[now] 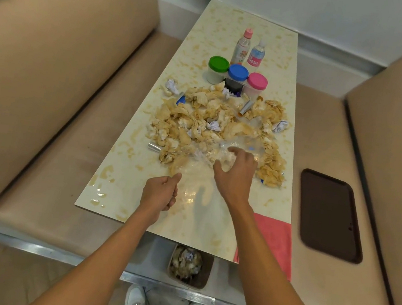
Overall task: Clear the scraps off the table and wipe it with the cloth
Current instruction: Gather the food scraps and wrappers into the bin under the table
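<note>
A heap of beige crumpled scraps (199,119), with white paper balls and small foil tubes mixed in, covers the middle of the pale table (121,167). A clear plastic sheet (195,185) lies over the heap's near side. My left hand (161,194) is curled at the sheet's near edge and pinches it. My right hand (236,175) reaches further in, fingers clawed round the crumpled clear plastic on the heap. A pink cloth (275,239) lies on the table's near right corner and hangs over the edge, partly under my right forearm.
Three jars with green (218,64), blue (238,71) and pink (257,81) lids and two bottles (249,48) stand behind the heap. A bin (190,266) holding scraps sits under the near table edge. A dark tray (331,215) lies on the right bench. Benches flank both sides.
</note>
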Available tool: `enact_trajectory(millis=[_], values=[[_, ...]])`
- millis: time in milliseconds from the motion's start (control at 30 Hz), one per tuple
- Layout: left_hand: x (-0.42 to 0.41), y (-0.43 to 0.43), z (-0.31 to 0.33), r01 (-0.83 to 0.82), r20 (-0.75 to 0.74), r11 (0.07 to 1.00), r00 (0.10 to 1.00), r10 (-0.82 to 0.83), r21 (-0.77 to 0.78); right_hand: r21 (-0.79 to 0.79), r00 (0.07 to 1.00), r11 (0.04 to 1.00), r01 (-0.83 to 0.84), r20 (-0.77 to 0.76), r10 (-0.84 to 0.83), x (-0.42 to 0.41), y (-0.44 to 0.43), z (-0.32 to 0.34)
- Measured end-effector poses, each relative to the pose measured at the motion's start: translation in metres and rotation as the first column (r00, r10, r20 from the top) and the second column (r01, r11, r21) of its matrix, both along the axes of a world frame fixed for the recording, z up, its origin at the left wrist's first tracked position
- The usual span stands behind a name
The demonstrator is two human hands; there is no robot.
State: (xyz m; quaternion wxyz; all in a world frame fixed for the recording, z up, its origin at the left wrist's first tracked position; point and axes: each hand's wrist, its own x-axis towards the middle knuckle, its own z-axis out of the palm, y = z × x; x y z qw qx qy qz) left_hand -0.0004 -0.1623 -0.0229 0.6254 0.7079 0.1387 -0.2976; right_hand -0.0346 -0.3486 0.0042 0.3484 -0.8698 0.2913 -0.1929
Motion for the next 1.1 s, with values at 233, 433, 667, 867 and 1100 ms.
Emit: enact_trajectory(millis=[233,433,667,867,1100], values=[[0.002,0.009,-0.001,0.020,0.017,1.000,1.000,-0.020,0.016,-0.098,0.840,0.995,-0.026,-0.542,-0.031,0.049,-0.032,-0.013],[0.005,0.017,0.000,0.001,0.014,1.000,1.000,-0.001,0.022,-0.274,0.857,0.958,-0.089,-0.511,-0.067,0.042,-0.020,-0.034],[0.003,0.018,0.002,0.004,0.010,1.000,1.000,-0.005,0.019,-0.188,0.988,0.982,-0.006,-0.151,-0.023,0.014,-0.020,-0.042],[-0.004,0.013,0.004,0.029,0.007,0.999,1.000,-0.029,0.013,-0.098,0.998,0.995,-0.022,0.062,0.028,-0.016,-0.016,-0.025],[-0.013,0.007,0.006,0.064,0.009,0.998,0.998,-0.064,0.023,-0.055,0.988,0.997,0.048,0.151,-0.039,-0.039,-0.017,-0.012]])
